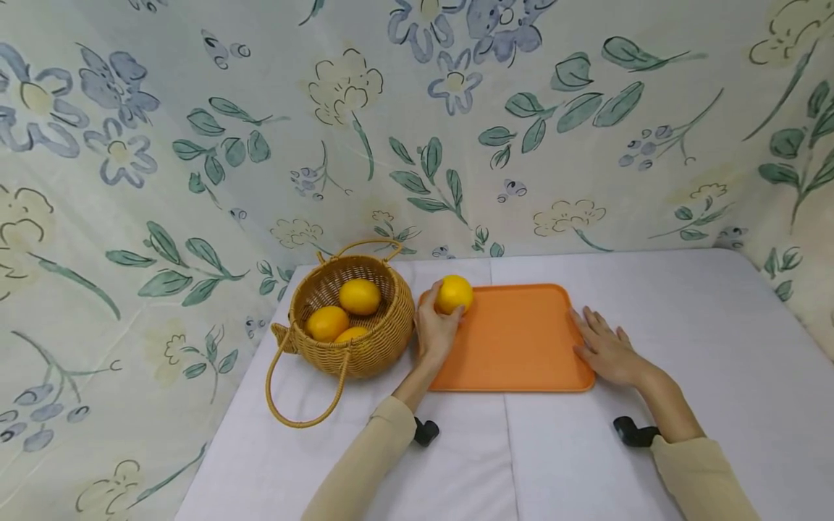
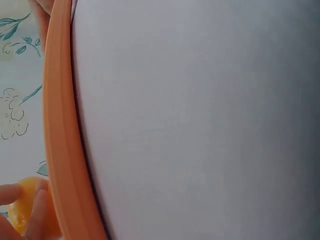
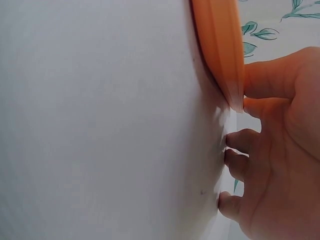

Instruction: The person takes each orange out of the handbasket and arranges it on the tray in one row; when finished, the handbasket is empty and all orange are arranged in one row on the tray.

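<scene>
My left hand grips a yellow lemon between thumb and fingers, over the left back part of an orange tray. In the left wrist view the lemon shows behind the tray's rim, with fingers across it. My right hand rests at the tray's right edge, fingers extended. In the right wrist view, the thumb and a finger of that hand touch the tray's corner, while the other fingertips are on the white cloth.
Left of the tray stands a wicker basket with three lemons visible inside, one partly hidden by its wall. One basket handle hangs down at the front. A floral curtain rises behind the white-covered table.
</scene>
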The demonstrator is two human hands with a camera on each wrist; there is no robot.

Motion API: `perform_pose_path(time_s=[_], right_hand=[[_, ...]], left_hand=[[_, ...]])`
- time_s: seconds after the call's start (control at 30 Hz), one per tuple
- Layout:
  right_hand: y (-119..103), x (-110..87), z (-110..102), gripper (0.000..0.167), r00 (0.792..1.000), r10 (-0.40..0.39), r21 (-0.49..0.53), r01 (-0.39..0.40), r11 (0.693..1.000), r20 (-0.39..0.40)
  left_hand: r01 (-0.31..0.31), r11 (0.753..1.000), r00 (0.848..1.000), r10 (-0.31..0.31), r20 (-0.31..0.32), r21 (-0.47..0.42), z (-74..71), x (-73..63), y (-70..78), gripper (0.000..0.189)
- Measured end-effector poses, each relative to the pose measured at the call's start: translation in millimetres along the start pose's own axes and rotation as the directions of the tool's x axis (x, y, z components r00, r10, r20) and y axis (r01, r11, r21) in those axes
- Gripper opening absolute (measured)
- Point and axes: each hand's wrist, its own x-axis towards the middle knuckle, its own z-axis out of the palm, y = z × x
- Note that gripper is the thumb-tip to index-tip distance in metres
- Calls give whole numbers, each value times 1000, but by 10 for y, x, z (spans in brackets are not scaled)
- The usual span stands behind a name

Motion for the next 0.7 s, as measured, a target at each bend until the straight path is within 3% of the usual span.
perform_pose_path(time_s=[0.3, 0.5, 0.7], right_hand=[[13, 2, -1, 71, 1000, -8, 5, 8, 1000, 1], [11, 3, 0, 72, 1000, -8, 19, 8, 1000, 7], [3, 11, 5, 72, 1000, 4, 21, -4, 1000, 10]], left_hand=[[66, 996, 996, -70, 61, 67, -53, 36, 26, 65], [52, 998, 991, -57, 123, 47, -99, 31, 21, 72], [39, 999, 988, -40, 148, 11, -121, 9, 12, 64]])
